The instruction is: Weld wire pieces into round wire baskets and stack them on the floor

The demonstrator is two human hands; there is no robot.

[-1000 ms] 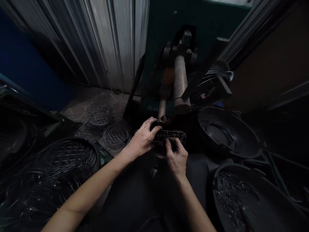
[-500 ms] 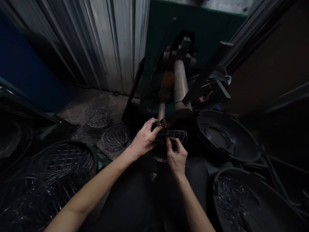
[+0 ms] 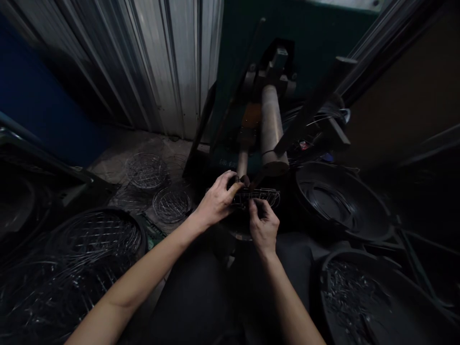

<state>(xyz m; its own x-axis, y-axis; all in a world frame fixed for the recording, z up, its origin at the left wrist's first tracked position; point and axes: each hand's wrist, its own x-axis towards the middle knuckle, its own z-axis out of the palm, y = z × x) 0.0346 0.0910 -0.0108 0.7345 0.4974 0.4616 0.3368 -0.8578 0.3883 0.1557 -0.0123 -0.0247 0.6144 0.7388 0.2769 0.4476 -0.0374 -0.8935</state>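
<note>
Between both hands' fingers sits the wire basket.

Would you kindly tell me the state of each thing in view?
left hand: grip closed on the wire basket's left end
right hand: pinching the basket's near rim
wire basket: held between both hands, at the machine cylinder's lower end
floor baskets: lying loose, untouched
near-right tub: holds short wire pieces
left tub: filled with wire grids

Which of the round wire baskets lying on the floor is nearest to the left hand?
The round silver wire basket just left of the left hand; the rear wire basket lies farther back, toward the corrugated metal wall.
</note>
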